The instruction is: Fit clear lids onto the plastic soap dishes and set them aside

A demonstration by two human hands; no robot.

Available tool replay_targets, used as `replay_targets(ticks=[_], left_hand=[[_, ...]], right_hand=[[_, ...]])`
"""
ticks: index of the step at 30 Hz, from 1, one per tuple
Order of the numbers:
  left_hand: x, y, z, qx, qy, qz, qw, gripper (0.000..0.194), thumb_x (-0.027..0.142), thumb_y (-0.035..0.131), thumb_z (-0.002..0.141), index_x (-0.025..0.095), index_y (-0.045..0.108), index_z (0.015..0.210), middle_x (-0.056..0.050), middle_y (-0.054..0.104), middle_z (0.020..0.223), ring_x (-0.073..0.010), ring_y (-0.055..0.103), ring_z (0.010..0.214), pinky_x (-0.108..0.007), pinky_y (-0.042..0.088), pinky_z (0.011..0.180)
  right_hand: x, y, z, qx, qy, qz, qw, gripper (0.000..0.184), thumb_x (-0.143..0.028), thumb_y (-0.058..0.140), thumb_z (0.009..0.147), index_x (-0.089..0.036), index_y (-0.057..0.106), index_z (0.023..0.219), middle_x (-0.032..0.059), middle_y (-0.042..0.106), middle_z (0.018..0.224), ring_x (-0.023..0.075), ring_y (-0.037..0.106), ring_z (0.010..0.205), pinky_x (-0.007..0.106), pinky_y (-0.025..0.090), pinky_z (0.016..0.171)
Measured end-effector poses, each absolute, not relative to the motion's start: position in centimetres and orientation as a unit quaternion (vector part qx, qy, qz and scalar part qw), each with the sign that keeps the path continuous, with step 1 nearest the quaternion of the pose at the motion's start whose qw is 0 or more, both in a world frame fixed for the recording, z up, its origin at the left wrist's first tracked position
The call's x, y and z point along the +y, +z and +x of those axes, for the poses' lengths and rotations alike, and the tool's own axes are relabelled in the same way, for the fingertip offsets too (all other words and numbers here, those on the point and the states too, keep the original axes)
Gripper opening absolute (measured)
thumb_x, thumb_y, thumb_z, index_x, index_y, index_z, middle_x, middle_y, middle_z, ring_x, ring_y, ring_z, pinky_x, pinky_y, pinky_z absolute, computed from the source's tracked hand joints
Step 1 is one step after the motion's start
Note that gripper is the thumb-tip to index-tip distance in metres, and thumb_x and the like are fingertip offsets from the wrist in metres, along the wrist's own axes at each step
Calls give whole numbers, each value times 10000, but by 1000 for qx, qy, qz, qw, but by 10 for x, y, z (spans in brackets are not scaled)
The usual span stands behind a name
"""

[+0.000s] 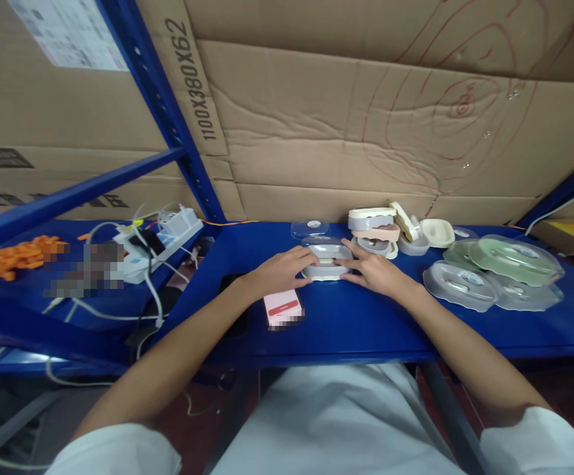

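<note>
A small light-grey plastic soap dish (324,271) with a pale middle part lies on the blue tabletop in front of me. My left hand (283,272) grips its left end, thumb low and fingers over the top edge. On the right end, my right hand (377,268) has its thumb and fingers closed around the rim. Just behind the dish lies a clear lid (309,229). Parts of the dish are hidden under my fingers. Below my left hand lies a pink box (282,307), and a dark flat object (233,323) is beside it.
Stacked cream, grey and peach dish parts (375,232) stand behind my right hand. Lidded grey dishes (460,285) and green ones (514,259) lie to the right. Left are a blue upright (188,145), a power strip (181,227), cables and orange pieces (14,259). Cardboard (307,132) closes the back.
</note>
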State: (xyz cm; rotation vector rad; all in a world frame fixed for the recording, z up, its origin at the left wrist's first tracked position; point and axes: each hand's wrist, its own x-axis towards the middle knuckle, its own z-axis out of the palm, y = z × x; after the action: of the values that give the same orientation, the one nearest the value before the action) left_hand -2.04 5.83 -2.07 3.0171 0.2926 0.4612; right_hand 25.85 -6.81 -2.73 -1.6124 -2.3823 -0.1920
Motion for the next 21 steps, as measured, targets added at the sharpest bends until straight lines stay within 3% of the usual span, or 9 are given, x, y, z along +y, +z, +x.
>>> replay_targets(ticks=[7, 15, 21], left_hand=[[55, -18, -20, 107, 129, 986, 5, 245, 213, 706, 951, 219, 604, 1173, -84, 653, 1202, -271, 608, 1159, -365, 550, 924], [56, -21, -21, 116, 123, 986, 10, 219, 189, 663, 947, 212, 629, 1162, -97, 647, 1201, -265, 615, 1152, -326, 558, 846], [61, -21, -23, 101, 132, 986, 31, 174, 280, 646, 993, 242, 668, 1161, -57, 705, 1182, -230, 663, 1121, -342, 565, 931]], right_hand=[[-72, -24, 242, -810, -103, -570, 87, 410, -339, 654, 1022, -238, 707, 1416, 172, 343, 1732, 376, 779, 1109, 511, 658, 915], [-72, -28, 232, -810, -108, -571, 81, 351, -286, 661, 1000, -202, 734, 1332, 164, 363, 1723, 366, 785, 1057, 522, 635, 942], [-72, -24, 242, -808, -79, -572, 119, 433, -498, 582, 1055, -256, 675, 1403, 141, 450, 1685, 359, 746, 1172, 488, 651, 912]])
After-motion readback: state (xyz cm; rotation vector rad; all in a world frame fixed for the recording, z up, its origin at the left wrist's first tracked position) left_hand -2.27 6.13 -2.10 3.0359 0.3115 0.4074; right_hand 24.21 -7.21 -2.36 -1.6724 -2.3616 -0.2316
